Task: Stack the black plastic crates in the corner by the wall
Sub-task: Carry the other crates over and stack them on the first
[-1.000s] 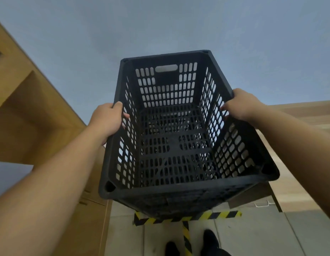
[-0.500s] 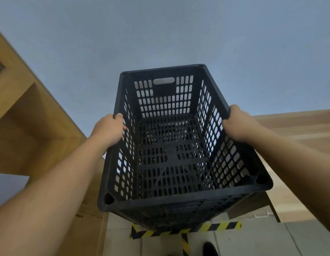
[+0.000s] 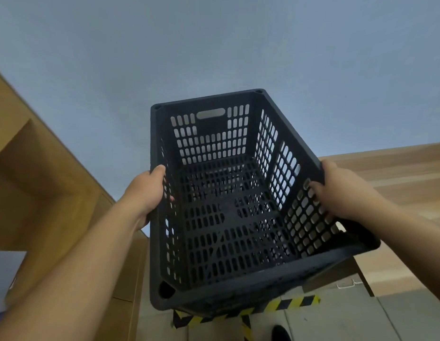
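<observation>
Since a second ago the black perforated plastic crate (image 3: 228,205) has sunk lower in view and swung a bit to the right, and the shoes are mostly gone. Nearest, just one dark shoe tip (image 3: 281,333) shows by the yellow-and-black striped floor tape (image 3: 282,303). One crate only, open top facing me, held up between two hands. Left hand (image 3: 146,190) is clamped over the left long rim, right hand (image 3: 341,190) wrapped on the right rim with fingertips poking through the slots. Both forearms reach forward, bare. Behind it, tan wooden cabinets (image 3: 41,193) either side and a grey-blue wall (image 3: 214,45).
</observation>
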A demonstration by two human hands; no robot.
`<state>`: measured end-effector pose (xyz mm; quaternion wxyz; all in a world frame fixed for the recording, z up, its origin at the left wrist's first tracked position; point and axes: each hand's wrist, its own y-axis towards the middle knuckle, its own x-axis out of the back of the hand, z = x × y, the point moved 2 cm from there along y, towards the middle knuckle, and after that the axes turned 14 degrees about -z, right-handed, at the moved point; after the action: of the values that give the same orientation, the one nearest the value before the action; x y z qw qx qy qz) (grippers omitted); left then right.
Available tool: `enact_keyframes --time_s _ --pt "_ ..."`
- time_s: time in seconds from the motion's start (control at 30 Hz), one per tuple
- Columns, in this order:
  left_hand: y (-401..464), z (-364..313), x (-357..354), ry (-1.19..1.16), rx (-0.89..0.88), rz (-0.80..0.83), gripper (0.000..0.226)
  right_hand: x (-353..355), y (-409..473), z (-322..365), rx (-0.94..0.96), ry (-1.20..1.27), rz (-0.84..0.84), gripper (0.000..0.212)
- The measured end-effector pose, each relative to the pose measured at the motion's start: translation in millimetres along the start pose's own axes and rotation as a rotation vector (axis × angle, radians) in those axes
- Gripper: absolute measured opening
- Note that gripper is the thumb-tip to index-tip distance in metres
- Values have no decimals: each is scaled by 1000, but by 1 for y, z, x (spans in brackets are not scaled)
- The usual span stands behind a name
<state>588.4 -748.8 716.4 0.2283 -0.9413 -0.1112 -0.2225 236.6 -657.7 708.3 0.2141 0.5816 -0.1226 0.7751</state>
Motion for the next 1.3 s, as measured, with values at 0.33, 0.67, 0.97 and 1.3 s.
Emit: enact_keyframes --time_s 0.33,0.67,0.97,1.3 --pt "-19 33 -18 -114 37 -150 71 10 48 -9 178 -5 57 19" --pt "-54 52 -50 -131 127 -236 116 16 106 -10 350 -107 67 43" --pt "-54 32 -33 7 -56 -256 74 13 85 -10 274 -278 -8 72" --pt "40 -50 -9 813 -822 -257 76 13 -71 21 102 -189 -9 79"
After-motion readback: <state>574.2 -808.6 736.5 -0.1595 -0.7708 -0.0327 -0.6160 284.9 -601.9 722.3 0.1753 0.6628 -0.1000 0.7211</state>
